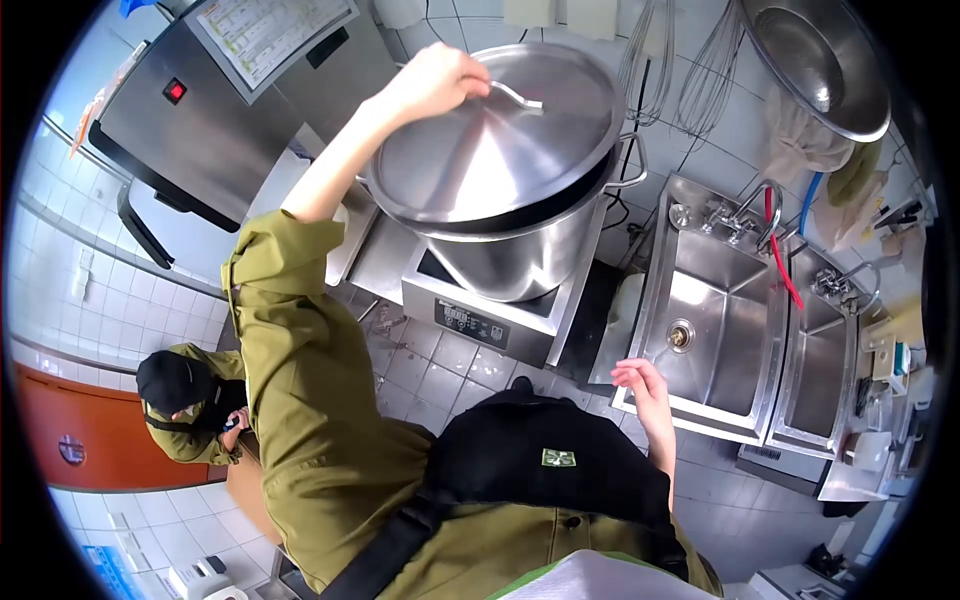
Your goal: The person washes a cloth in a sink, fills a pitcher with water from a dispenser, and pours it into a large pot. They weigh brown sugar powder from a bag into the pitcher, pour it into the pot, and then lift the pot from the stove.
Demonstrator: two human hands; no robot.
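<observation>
My left hand (pixel 440 82) is closed on the bar handle (pixel 518 97) of a large round steel lid (pixel 490 150). The lid sits slightly tilted over a big steel stockpot (pixel 505 258), with a dark gap between its edge and the pot's rim at the near right. Under the stockpot is an induction cooker (pixel 480 325) with a control panel on its front. Lower on the right, my right hand (pixel 648 392) hangs in the air near the front edge of the sink, its fingers loosely bent and slightly apart, holding nothing.
A double steel sink (pixel 715 330) with taps and a red hose (pixel 780 250) stands at right. Whisks (pixel 710 90) and a steel bowl (pixel 825 70) hang on the wall. A steel machine (pixel 180 120) stands at left. Another person (pixel 190 400) in a cap is further left.
</observation>
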